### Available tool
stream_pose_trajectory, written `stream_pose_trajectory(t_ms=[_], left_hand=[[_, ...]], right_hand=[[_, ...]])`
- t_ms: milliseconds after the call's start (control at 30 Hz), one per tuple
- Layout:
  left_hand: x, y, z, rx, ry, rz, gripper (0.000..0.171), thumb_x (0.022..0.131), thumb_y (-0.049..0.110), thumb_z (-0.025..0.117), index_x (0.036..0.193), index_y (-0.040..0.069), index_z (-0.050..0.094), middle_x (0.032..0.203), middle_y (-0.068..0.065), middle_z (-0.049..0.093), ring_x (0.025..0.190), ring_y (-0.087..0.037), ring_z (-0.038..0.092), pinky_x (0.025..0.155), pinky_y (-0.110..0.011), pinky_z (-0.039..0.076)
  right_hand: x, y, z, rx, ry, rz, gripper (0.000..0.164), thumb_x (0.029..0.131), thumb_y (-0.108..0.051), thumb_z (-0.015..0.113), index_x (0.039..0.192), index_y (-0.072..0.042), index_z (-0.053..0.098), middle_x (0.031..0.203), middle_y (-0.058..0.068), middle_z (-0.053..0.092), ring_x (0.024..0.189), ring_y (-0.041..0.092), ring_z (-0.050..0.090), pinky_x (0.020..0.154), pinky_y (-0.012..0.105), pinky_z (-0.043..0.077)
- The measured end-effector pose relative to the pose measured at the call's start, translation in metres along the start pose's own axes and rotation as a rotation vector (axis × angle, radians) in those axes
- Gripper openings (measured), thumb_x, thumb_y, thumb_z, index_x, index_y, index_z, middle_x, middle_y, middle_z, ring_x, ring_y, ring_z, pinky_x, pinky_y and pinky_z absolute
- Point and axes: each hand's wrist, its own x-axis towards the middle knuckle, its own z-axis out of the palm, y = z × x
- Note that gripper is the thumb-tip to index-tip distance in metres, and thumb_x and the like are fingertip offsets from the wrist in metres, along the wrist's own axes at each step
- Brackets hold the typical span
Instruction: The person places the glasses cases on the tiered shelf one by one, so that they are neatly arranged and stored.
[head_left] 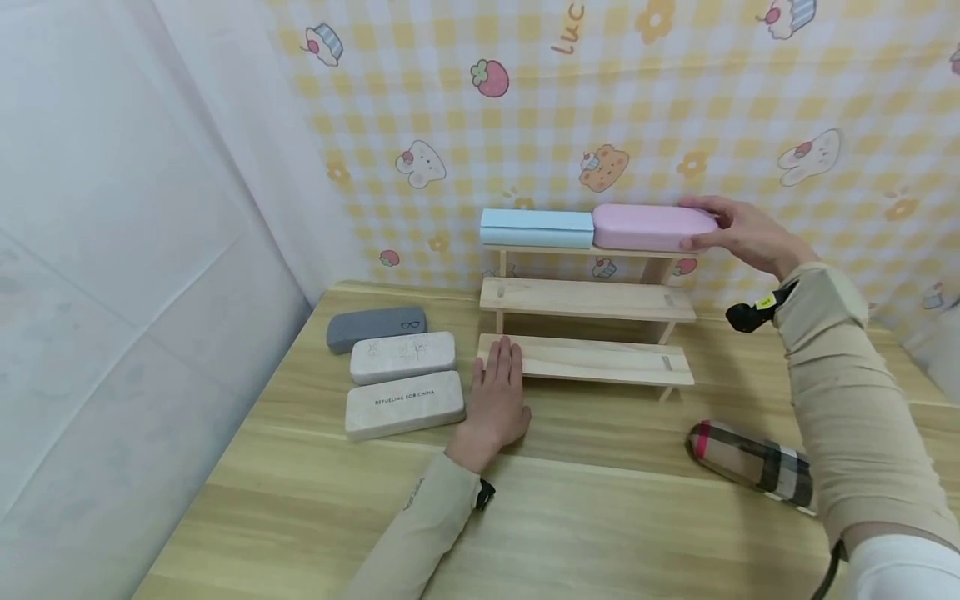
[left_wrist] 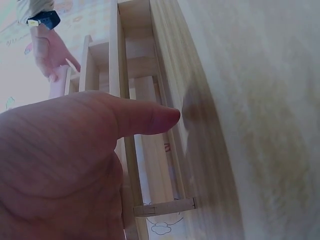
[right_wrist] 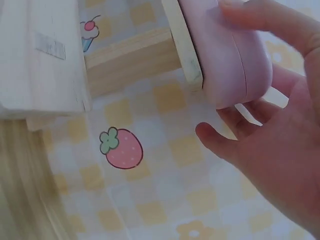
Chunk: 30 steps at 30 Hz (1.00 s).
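A pink glasses case lies on the top step of a three-step wooden rack, its left end against a light blue glasses case. My right hand holds the pink case by its right end, thumb on the front side and fingers around the back. In the right wrist view that rounded end sticks out a little past the shelf edge. My left hand rests with straight fingers on the left end of the lowest step.
Left of the rack lie a grey-blue case, a whitish case and another pale case with lettering. A plaid case lies on the table at right, partly behind the right forearm. A checked cloth hangs behind.
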Motion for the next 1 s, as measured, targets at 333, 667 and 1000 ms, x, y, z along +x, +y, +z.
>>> stream_pose_trajectory(t_ms=[333,667,1000], left_hand=[[-0.001,-0.001,-0.003,-0.013,-0.008,0.027,0.087,0.093,0.036,0.053,0.148,0.0,-0.003,0.153,-0.017,-0.009,0.14,-0.028,-0.009,0.111,-0.045,0.004],[0.001,-0.004,-0.005,-0.03,-0.013,0.017,0.087,0.093,0.036,0.053,0.148,0.0,-0.003,0.153,-0.017,-0.009,0.139,-0.028,-0.011,0.11,-0.046,0.002],[0.001,-0.004,-0.009,-0.097,-0.04,0.049,0.089,0.092,0.035,0.055,0.147,-0.001,-0.005,0.152,-0.019,-0.012,0.139,-0.03,-0.014,0.11,-0.048,0.001]], right_hand=[[-0.058,0.013,-0.015,0.809,0.019,-0.234,0.044,0.093,0.012,0.04,0.136,0.0,0.042,0.13,0.01,0.051,0.121,0.016,0.048,0.094,0.02,0.039],[-0.115,0.025,-0.02,0.747,-0.166,-0.407,0.044,0.095,0.014,0.023,0.138,0.01,0.032,0.128,0.021,0.052,0.123,0.027,0.046,0.101,0.029,0.033],[-0.208,0.053,0.016,-0.308,0.01,0.009,0.052,0.097,-0.014,0.05,0.145,-0.016,0.031,0.132,0.011,0.05,0.107,-0.001,0.051,0.081,0.021,0.043]])
